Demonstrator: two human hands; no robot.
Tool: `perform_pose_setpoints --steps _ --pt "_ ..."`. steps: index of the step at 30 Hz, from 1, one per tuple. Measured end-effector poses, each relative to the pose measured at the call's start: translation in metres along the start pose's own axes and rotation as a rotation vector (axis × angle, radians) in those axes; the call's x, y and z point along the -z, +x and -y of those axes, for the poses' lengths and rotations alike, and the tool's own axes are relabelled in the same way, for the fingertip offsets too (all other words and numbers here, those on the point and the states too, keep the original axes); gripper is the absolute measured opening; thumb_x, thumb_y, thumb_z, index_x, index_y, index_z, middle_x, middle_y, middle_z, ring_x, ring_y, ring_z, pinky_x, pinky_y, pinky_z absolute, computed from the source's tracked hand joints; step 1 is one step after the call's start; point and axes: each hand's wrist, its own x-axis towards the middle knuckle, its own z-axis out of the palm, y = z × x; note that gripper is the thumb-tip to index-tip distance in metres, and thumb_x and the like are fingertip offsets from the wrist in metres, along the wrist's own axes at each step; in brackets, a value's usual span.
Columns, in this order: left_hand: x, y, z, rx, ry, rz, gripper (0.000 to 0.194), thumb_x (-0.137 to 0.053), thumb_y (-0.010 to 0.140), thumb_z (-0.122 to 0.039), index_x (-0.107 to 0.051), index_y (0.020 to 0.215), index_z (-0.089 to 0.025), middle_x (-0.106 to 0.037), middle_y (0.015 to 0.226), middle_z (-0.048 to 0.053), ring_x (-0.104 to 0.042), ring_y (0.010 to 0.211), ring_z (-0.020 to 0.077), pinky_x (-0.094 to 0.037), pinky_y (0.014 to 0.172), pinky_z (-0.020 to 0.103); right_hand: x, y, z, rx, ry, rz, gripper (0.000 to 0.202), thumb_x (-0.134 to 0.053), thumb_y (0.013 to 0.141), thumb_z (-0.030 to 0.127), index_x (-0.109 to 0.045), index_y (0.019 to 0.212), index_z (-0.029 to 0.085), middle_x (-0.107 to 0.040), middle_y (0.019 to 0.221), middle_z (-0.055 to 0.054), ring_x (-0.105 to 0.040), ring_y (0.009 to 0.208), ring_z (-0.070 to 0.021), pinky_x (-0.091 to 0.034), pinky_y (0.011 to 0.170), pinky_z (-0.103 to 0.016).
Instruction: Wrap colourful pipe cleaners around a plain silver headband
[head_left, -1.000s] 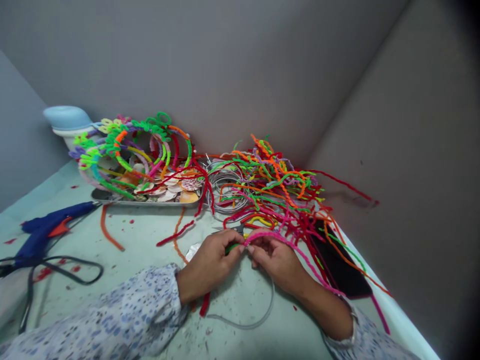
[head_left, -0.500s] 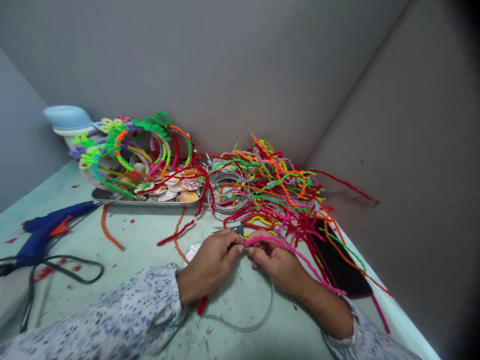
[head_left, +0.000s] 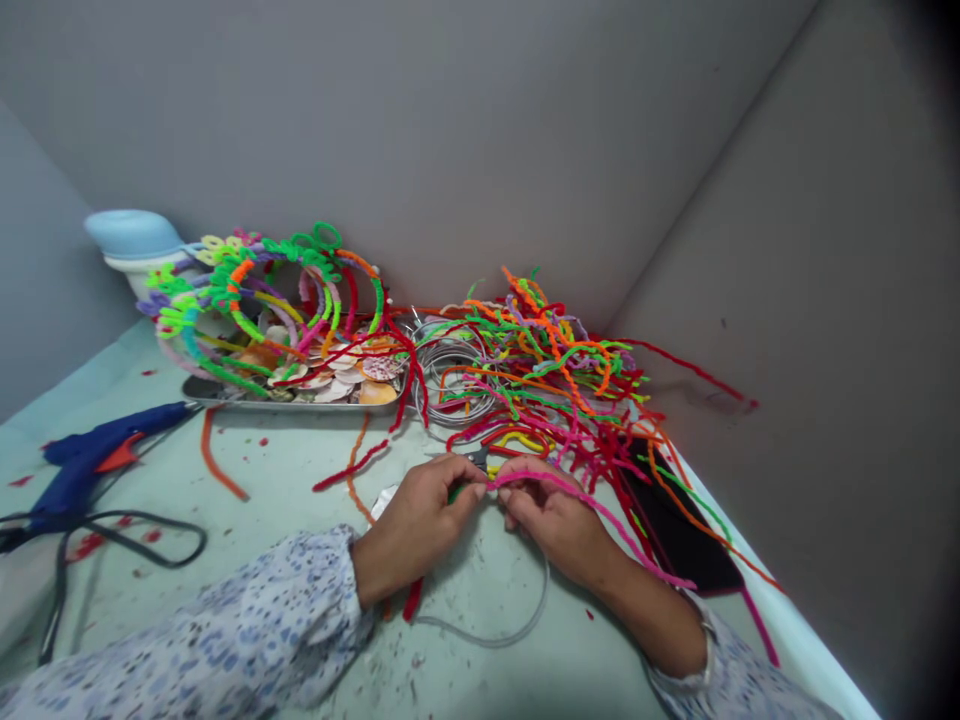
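Observation:
My left hand (head_left: 424,520) and my right hand (head_left: 559,525) meet fingertip to fingertip over the table. A pink fuzzy stem (head_left: 622,532) runs from the pinch point over my right fingers and along the wrist; both hands are closed on it. A grey wire (head_left: 517,637) curves below, from under my right hand toward my left wrist, where a red fuzzy end (head_left: 412,600) pokes out. Just behind the fingertips lie scissors (head_left: 540,440) with red handles. What my left palm covers is mostly hidden, with a bit of green showing.
A metal tray (head_left: 330,407) holds shells and colourful fuzzy hoops (head_left: 240,290). Behind my hands are a wire coil (head_left: 450,375) and a heap of fuzzy stems (head_left: 570,350). A dark phone (head_left: 686,540) lies right; a blue glue gun (head_left: 97,450) with its cord lies left.
The grey wire's loop and the red end near my left wrist have shifted slightly up and to the right. Both hands stay nearly in place, still pinching the pink stem.

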Motion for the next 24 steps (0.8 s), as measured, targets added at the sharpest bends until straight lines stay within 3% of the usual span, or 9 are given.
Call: perform_pose_setpoints --steps 5,10,18,24 --pt "-0.0016 0.0004 0.0024 0.011 0.002 -0.025 0.019 -0.047 0.084 -0.023 -0.064 0.081 -0.017 -0.065 0.078 0.002 -0.057 0.074 0.0162 -0.040 0.067 0.025 -0.0030 -0.0004 0.0008 -0.001 -0.032 0.008 0.008 -0.052 0.082 0.023 -0.058 0.086 0.020 -0.058 0.067 0.002 -0.057 0.062 -0.0127 -0.047 0.059 -0.024" --pt "-0.0012 0.0010 0.0016 0.031 -0.009 -0.005 0.020 -0.046 0.084 -0.023 -0.064 0.080 -0.016 -0.065 0.078 0.003 -0.056 0.073 0.0159 -0.039 0.066 0.025 -0.0028 -0.0003 0.0027 0.089 -0.128 0.020 0.009 -0.051 0.083 0.020 -0.059 0.087 0.020 -0.062 0.078 -0.001 -0.060 0.072 -0.0142 -0.048 0.068 -0.026" --pt "-0.0019 0.0008 0.0034 0.053 -0.002 -0.002 0.020 -0.045 0.084 -0.026 -0.061 0.076 -0.016 -0.061 0.071 0.001 -0.053 0.066 0.0146 -0.036 0.061 0.024 -0.0012 -0.0017 0.0028 0.301 -0.436 -0.131 0.011 -0.055 0.079 0.013 -0.062 0.079 0.022 -0.063 0.073 -0.001 -0.057 0.070 -0.0158 -0.043 0.067 -0.027" --pt "-0.0027 0.0015 0.0035 0.057 -0.002 -0.006 0.020 -0.046 0.084 -0.026 -0.061 0.074 -0.017 -0.060 0.068 0.000 -0.051 0.064 0.0140 -0.035 0.059 0.023 -0.0001 -0.0030 0.0054 0.315 -0.387 -0.100 0.013 -0.056 0.076 0.008 -0.060 0.074 0.021 -0.060 0.072 0.000 -0.056 0.070 -0.0151 -0.042 0.065 -0.026"
